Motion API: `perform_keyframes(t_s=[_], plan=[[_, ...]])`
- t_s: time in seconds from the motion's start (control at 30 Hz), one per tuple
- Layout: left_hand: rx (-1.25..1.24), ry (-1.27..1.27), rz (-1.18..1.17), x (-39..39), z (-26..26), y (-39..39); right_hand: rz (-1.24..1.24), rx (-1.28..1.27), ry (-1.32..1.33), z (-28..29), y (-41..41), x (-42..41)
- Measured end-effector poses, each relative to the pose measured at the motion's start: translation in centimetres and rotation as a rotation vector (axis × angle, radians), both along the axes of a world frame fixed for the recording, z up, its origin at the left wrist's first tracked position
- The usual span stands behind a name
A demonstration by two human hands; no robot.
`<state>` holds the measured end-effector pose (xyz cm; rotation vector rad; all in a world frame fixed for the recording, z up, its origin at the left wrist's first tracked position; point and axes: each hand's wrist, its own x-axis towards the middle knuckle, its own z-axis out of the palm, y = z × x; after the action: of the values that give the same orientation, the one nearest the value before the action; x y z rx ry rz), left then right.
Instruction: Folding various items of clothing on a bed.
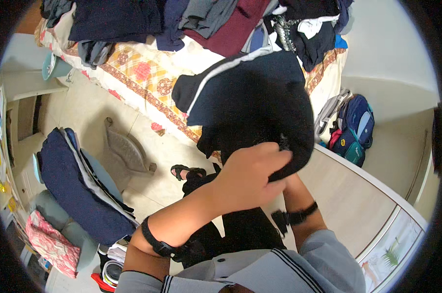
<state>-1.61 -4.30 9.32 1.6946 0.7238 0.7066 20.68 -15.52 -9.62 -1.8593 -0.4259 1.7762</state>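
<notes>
A black garment (257,106) with a white stripe along one edge hangs in front of me, partly over the bed. My left hand (254,172) is at its near lower end, fingers bent and the black cloth between thumb and forefinger; the hand is slightly blurred. A small pale print or tag shows on the cloth just above those fingers. My right hand is hidden behind the garment; only the right wrist (292,183) and forearm come out below it.
Piled clothes (118,18) lie along the far side of the bed (144,73). Left stand a grey plastic stool (124,154) and a seat bearing folded dark-blue clothes (78,190) and a pink patterned cushion (52,241). A low cabinet (349,190) and backpack (354,128) are at right.
</notes>
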Motion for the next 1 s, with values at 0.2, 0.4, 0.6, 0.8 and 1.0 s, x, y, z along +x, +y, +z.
perform_keyframes(t_s=[0.2,0.4,0.6,0.8,1.0], plan=[[0.098,0.076,-0.027,-1.7,4.1,-1.2,-0.241,0.049,0.305,5.0,0.3,-3.3],[0.382,0.352,-0.284,-4.0,11.9,-3.9,-0.229,0.133,0.464,11.3,2.8,-6.8],[0.541,0.565,-0.068,-11.4,17.2,-5.6,-0.133,0.167,0.608,16.2,5.1,-12.6],[0.566,0.479,0.967,-23.8,19.4,-8.1,0.002,0.138,0.742,19.2,6.8,-20.0],[-0.774,-0.635,0.921,-27.7,17.7,-11.6,0.142,0.084,0.851,20.3,8.3,-28.3]])
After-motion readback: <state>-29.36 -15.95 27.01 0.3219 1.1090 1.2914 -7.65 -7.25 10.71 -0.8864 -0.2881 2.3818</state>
